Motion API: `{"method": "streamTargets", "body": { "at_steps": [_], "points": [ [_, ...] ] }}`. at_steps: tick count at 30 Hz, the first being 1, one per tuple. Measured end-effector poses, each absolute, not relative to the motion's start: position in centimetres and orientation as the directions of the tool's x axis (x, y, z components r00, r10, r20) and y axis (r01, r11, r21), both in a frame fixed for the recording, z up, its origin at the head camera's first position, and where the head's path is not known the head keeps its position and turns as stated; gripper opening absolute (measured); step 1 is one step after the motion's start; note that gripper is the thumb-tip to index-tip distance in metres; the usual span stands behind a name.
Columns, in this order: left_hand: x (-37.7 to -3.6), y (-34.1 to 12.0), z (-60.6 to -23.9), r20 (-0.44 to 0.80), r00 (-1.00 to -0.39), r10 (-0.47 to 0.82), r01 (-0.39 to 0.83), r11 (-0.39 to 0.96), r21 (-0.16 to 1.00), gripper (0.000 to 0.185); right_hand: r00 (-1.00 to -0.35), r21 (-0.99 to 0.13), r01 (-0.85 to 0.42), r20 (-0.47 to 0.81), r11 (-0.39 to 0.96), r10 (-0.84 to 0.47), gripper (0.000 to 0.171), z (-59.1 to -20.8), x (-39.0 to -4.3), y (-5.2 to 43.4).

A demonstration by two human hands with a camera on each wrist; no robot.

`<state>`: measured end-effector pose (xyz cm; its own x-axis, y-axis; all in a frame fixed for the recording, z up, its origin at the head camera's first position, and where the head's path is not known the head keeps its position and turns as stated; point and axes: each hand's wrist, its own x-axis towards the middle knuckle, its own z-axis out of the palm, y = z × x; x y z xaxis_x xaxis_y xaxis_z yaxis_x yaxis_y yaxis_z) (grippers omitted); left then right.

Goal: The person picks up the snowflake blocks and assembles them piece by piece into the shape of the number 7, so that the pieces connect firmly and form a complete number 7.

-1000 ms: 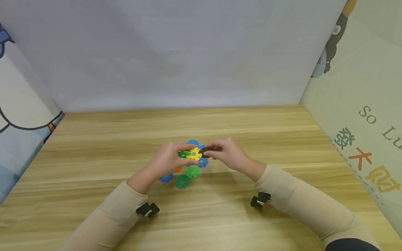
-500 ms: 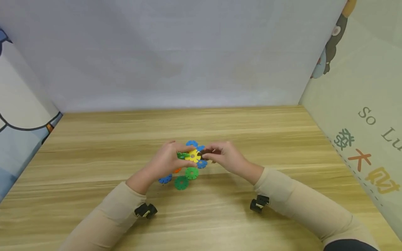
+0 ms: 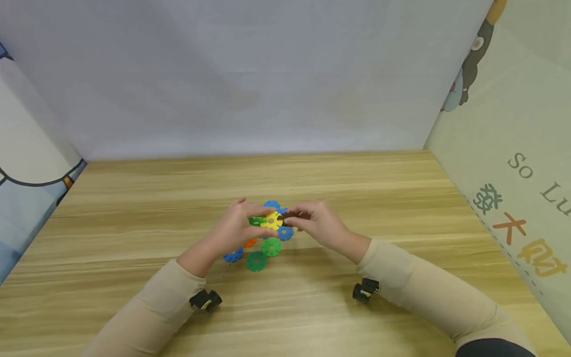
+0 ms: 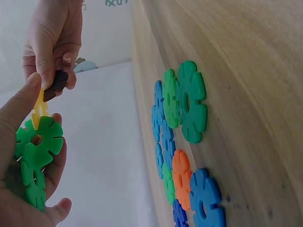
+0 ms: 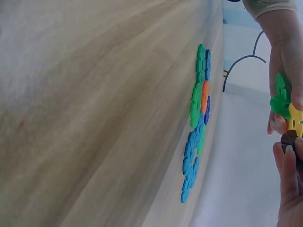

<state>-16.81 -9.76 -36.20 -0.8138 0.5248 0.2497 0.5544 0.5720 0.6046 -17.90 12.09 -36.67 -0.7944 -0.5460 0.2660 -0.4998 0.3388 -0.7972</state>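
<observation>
Over the table, my left hand (image 3: 225, 228) holds a small chain of flower-shaped interlocking discs between thumb and fingers. Its yellow disc (image 3: 266, 224) faces up in the head view; green discs (image 4: 49, 136) are slotted to it and sit within the curl of the hand. From the right, my right hand (image 3: 327, 225) pinches a dark brown disc (image 4: 57, 83) between thumb and fingertips. That disc meets the yellow one's edge, and its far part is hidden by the fingers. In the right wrist view, the dark disc (image 5: 288, 138) shows right against the yellow disc (image 5: 294, 120).
Loose interlocking discs lie flat on the wooden table (image 3: 312, 307) under the hands: blue (image 3: 233, 256), dark green (image 3: 256, 262), light green (image 3: 270, 247), orange (image 3: 250, 243) and more blue behind. A pale backdrop (image 3: 250, 89) stands at the rear, with printed panels on both sides.
Both hands keep their grips, with the dark disc staying at the yellow disc's edge. Hands and table discs shift slightly left together in the head view.
</observation>
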Motion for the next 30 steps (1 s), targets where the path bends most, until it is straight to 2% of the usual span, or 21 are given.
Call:
{"method": "streamTargets", "body": {
  "at_steps": [7,11,18,23,27,30],
  "points": [
    [-16.6,-9.9,-36.2,0.259,-0.815,0.519,0.554,0.566,0.61,0.052,-0.749,-0.765,-0.572,0.339,0.297,-0.569,0.013,-36.7,-17.8,11.9],
    [-16.6,-10.0,-35.9,0.23,-0.817,0.529,0.544,0.573,0.612,0.053,-0.744,-0.778,-0.56,0.32,0.286,-0.586,0.015,-36.4,-17.6,12.1],
    [-16.4,-10.9,-35.8,0.099,-0.858,0.504,0.427,0.594,0.681,0.052,-0.808,-0.804,-0.44,0.158,0.401,-0.568,0.016,-35.7,-17.5,12.6],
    [-16.4,-11.3,-36.0,0.046,-0.856,0.514,0.385,0.577,0.72,0.055,-0.836,-0.809,-0.402,0.134,0.428,-0.532,0.013,-35.7,-17.6,12.7],
    [-16.3,-11.3,-35.7,0.055,-0.848,0.527,0.415,0.596,0.688,0.061,-0.847,-0.828,-0.379,0.131,0.414,-0.515,0.012,-35.9,-17.8,12.7],
    [-16.3,-10.8,-35.3,0.095,-0.826,0.555,0.489,0.623,0.611,0.055,-0.849,-0.813,-0.388,0.132,0.434,-0.512,0.01,-36.2,-17.9,12.5]
  ]
}}
